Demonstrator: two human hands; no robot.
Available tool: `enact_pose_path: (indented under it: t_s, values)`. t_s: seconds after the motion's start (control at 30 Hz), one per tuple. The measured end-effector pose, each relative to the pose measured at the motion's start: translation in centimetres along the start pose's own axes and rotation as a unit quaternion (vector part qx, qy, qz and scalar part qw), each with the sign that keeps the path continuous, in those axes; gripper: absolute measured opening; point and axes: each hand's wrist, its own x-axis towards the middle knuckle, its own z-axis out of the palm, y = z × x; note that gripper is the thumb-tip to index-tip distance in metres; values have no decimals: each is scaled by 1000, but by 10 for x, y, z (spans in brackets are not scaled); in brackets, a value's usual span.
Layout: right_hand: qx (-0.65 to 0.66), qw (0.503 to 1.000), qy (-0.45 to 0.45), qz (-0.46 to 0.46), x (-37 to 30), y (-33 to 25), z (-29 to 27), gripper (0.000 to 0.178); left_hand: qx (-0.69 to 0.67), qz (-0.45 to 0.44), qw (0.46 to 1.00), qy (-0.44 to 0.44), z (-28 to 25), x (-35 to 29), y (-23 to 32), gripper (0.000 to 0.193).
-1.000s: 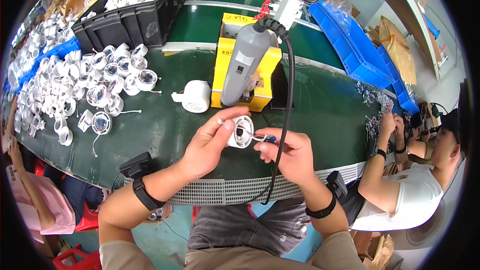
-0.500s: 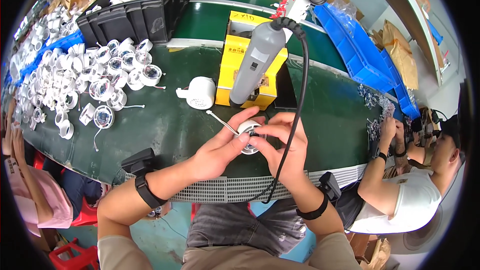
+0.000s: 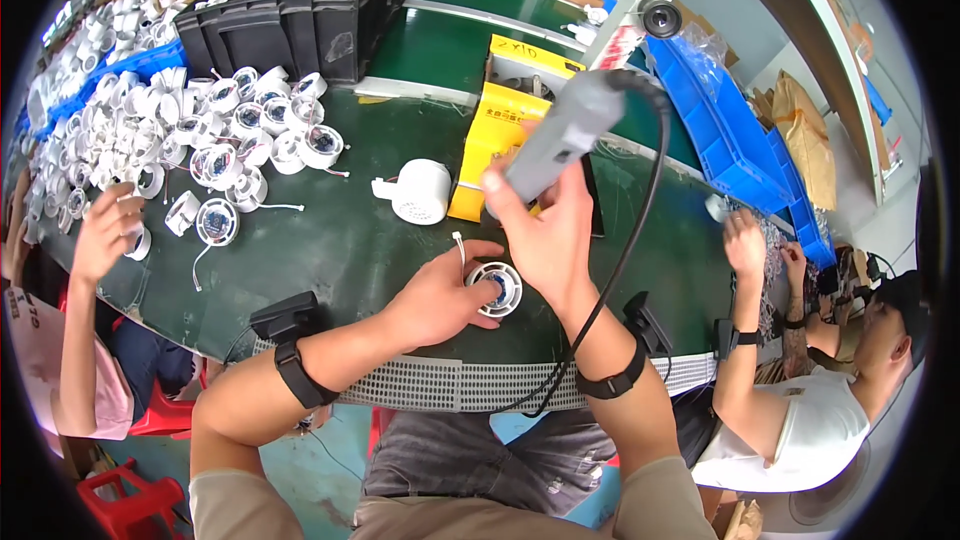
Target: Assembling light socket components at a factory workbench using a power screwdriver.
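My left hand [image 3: 436, 298] holds a round white plastic housing [image 3: 513, 292] low over the green bench, its fingers and thumb around it. Inside the housing a dark circuit board shows in part, and a short white cable with a plug sticks up by my knuckles. My right hand [image 3: 552, 230] is wrapped round the lower part of a grey electric screwdriver [image 3: 568, 128], which tilts with its top to the right. A black cord runs from the tool's top. Its tip is hidden behind my hand. The screwdriver is in front of a yellow box-like machine [image 3: 492, 130].
Left of the yellow machine stands an assembled white round unit [image 3: 420, 192]. Many white housings [image 3: 215, 165] are heaped at the left, before a black crate [image 3: 290, 35]. Blue bins [image 3: 720, 130] line the right. A co-worker's hand [image 3: 108, 230] reaches in at left; another person [image 3: 800, 420] works at right.
My right hand has left the housing and taken hold of the grey screwdriver, now tilted. My left hand keeps the housing. The co-worker at left has reached toward the heap.
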Motion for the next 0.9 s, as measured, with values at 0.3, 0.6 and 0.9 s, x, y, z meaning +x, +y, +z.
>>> enact_pose_path:
  t_s: [0.3,0.6,0.9]
  values:
    - [148,957,220,-121,50,-4,-7,34,5,-68,997,20,2,-1,15,37]
    - [131,961,218,-109,51,-2,4,27,15,-73,996,49,0,2,13,37]
    - [136,972,163,-103,34,-7,2,28,-14,-66,995,73,-1,3,12,37]
